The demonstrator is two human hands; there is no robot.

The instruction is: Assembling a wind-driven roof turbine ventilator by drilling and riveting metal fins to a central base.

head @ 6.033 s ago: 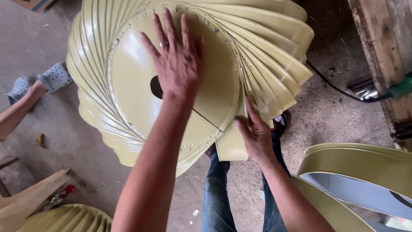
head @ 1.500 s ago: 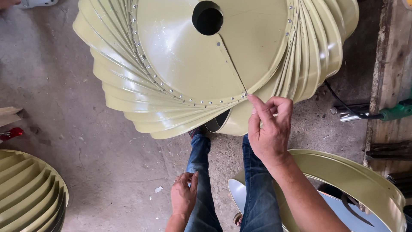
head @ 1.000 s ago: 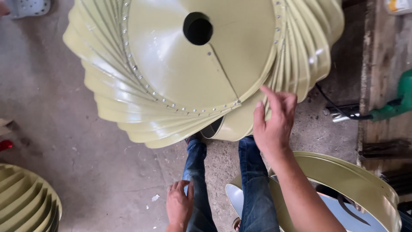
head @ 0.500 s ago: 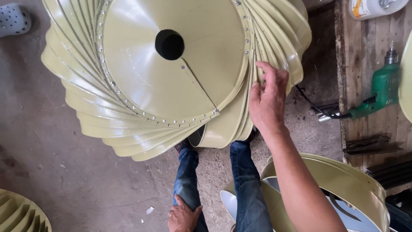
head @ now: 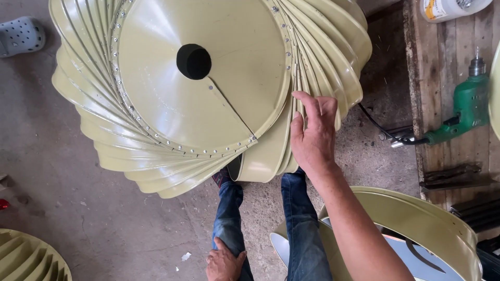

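Large pale-yellow turbine vent (head: pixel 172 99) propped over the knees, disc face up toward the camera, so riveted rim and overlapping curved blades stay within reach. Right hand (head: pixel 312 138) laid flat and open against the blade edges at the vent's right side, fingers (head: pixel 307 104) spread along the stacked vanes, gripping nothing; pressing there seems to steady the loose vanes against the disc. Left hand (head: pixel 225 263) down low, resting on the left knee of the blue jeans (head: pixel 302 229), apparently loosely open and empty, likely bracing the leg under the load. Black centre hole (head: pixel 194 61) facing up. Green electric drill (head: pixel 463 106) lying on the wooden worktop (head: pixel 442 62) at right, well apart from either hand. Another pale-yellow shell (head: pixel 416 224) near the right arm; grey shoe (head: pixel 21 36) on the concrete floor (head: pixel 62 208).
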